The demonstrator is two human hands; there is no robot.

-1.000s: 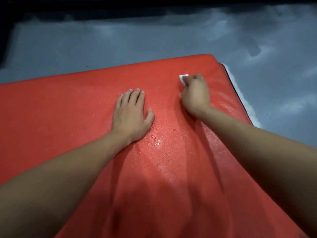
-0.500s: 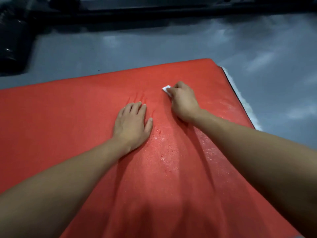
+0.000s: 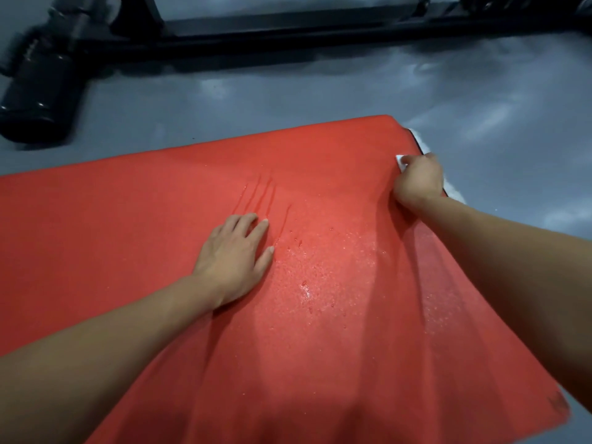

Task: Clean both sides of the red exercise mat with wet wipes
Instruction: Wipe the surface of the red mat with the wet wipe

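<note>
The red exercise mat (image 3: pixel 128 225) lies flat on the grey floor and fills most of the view. Water droplets glisten on its middle, and finger streaks run across it just beyond my left hand. My left hand (image 3: pixel 235 251) rests palm down on the mat with its fingers straight. My right hand (image 3: pixel 418 181) is at the mat's right edge, near the far right corner, its fingers curled round a white wet wipe (image 3: pixel 400 161). Only a small corner of the wipe shows past the knuckles.
Grey floor (image 3: pixel 320 94) surrounds the mat. A white strip (image 3: pixel 453 193) sticks out from under the mat's right edge. Black gym equipment (image 3: pixel 41 81) with a long dark base bar (image 3: pixel 288 33) stands at the back and far left.
My right hand has carried the wipe rightward from the middle of the mat to its right edge. My left hand has slid back toward me, leaving streaks. The camera has tilted up.
</note>
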